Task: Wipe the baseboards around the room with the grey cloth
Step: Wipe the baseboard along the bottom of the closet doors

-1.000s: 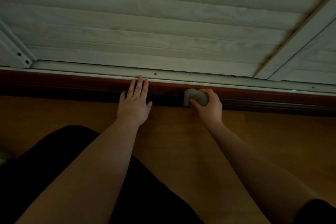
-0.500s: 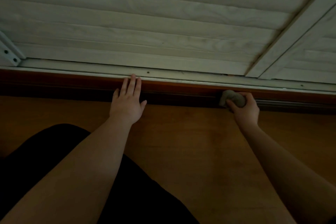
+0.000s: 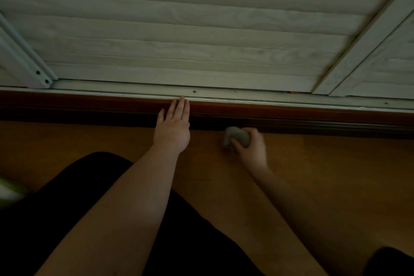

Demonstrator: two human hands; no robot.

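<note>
Grey cloth (image 3: 237,136); reddish-brown baseboard (image 3: 291,116) with a dark lower band; orange-brown wood floor (image 3: 324,175); pale whitish wood-grain slats (image 3: 179,29); black clothing (image 3: 56,208).

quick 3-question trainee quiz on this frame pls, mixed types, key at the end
1. True or false: the left hand grips the grey cloth.
2. Multiple choice: the fingertips of the left hand lie on A) the floor, B) the top edge of the baseboard, C) the person's knee.
3. Fill in: the bunched cloth sits at the foot of the baseboard, held by the ___ hand.

Key: 1 false. 2 B. 3 right.
</note>
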